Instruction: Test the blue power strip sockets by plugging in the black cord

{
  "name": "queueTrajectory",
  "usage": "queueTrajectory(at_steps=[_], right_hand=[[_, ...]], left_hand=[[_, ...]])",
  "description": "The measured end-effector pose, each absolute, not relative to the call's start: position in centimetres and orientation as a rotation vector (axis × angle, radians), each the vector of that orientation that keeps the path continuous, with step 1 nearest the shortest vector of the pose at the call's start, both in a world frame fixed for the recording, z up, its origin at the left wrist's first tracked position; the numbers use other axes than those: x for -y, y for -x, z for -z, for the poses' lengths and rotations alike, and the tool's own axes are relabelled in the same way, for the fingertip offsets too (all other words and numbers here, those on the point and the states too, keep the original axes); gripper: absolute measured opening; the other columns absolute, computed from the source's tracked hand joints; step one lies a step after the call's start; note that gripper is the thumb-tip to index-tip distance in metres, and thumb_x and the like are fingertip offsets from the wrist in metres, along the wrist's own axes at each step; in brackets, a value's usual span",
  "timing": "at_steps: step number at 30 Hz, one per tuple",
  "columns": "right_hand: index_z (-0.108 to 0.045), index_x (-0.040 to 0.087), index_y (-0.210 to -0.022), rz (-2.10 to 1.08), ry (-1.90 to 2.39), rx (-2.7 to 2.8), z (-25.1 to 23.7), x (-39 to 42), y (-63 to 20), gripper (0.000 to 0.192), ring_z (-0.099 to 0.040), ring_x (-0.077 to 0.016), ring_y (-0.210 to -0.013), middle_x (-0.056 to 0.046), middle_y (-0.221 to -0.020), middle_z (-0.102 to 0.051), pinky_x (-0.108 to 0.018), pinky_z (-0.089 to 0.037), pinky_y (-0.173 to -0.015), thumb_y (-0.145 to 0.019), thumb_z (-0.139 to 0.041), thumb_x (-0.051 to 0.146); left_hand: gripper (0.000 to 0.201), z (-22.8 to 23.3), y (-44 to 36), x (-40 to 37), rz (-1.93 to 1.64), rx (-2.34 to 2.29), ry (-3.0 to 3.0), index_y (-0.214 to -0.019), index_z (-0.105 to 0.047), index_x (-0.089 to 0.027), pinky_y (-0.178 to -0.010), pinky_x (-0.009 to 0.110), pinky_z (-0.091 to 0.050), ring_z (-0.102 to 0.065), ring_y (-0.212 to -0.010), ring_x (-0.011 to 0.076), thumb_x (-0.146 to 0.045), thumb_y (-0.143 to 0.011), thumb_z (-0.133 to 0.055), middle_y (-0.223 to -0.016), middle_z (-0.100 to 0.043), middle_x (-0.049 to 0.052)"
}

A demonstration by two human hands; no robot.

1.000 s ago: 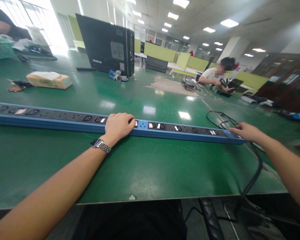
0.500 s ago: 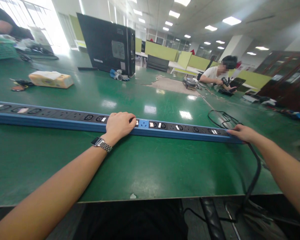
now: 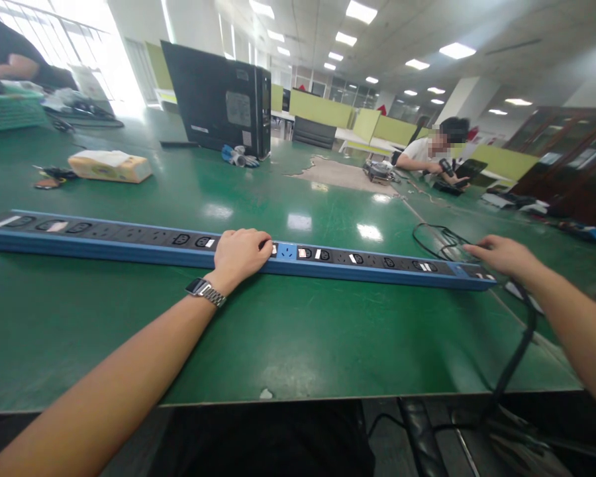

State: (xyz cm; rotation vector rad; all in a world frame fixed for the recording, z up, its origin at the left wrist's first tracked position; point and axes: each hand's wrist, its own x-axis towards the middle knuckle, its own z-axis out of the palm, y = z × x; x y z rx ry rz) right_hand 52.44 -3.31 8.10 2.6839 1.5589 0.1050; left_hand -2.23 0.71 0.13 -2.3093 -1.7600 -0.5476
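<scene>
A long blue power strip (image 3: pixel 362 271) with black socket faces and small white labels lies across the green table. My left hand (image 3: pixel 242 255) is closed over the middle of the strip, fingers over its far side, with a metal-band watch on the wrist. Just above and beyond the strip's right end, my right hand (image 3: pixel 509 257) hovers apart from it, thumb and forefinger stretched out to the left. A black cable (image 3: pixel 519 344) runs below that hand and down over the table's front edge. Part of the cable is hidden behind the hand.
Farther back stand a black computer tower (image 3: pixel 218 99), grey-blue gloves (image 3: pixel 239 156) and a yellow tissue pack (image 3: pixel 110 167). A green basket (image 3: pixel 12 109) is at the far left near a person. Another person (image 3: pixel 430 156) works at the back right. A black chair arm (image 3: pixel 420 430) sits below the front edge.
My right hand has come off the strip's right end and moved up and to the right, uncovering that end. My left hand keeps its place on the strip. The view has shifted slightly.
</scene>
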Motion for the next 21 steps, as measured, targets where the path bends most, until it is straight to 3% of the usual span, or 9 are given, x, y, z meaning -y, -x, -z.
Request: queueTrajectory(at_steps=[7,13,21], right_hand=[[-0.063,0.014,-0.106,0.165,-2.536,-1.609,-7.9,2.4,-49.4,0.05,-0.06,-0.0219,-0.075,-0.013,-0.093,-0.069,-0.029,-0.042,-0.064,-0.086,-0.049,0.058],[-0.065,0.013,-0.107,0.004,-2.495,-1.617,-5.3,1.9,-49.5,0.048,-0.061,-0.026,-0.092,-0.016,-0.11,-0.067,-0.029,-0.042,-0.07,-0.087,-0.051,0.054],[-0.064,0.012,-0.112,0.024,-2.553,-1.603,-4.9,1.7,-50.3,0.054,-0.061,-0.0244,-0.083,-0.019,-0.107,-0.068,-0.03,-0.04,-0.066,-0.086,-0.051,0.057]], left_hand=[[0.04,-0.1,2.3,-0.8,0.535,1.76,2.309,-0.101,-0.072,-0.026,-0.081,0.038,-0.04,-0.064,-0.095,0.0246,-0.039,-0.09,-0.036,-0.103,-0.073,0.006],[0.039,-0.2,2.3,-0.6,0.569,1.756,2.311,-0.099,-0.073,-0.026,-0.08,0.038,-0.04,-0.065,-0.095,0.0253,-0.038,-0.09,-0.037,-0.103,-0.073,0.005],[0.039,-0.2,2.3,-0.6,0.576,1.76,2.317,-0.1,-0.073,-0.025,-0.08,0.039,-0.04,-0.065,-0.095,0.026,-0.038,-0.09,-0.038,-0.103,-0.073,0.006]])
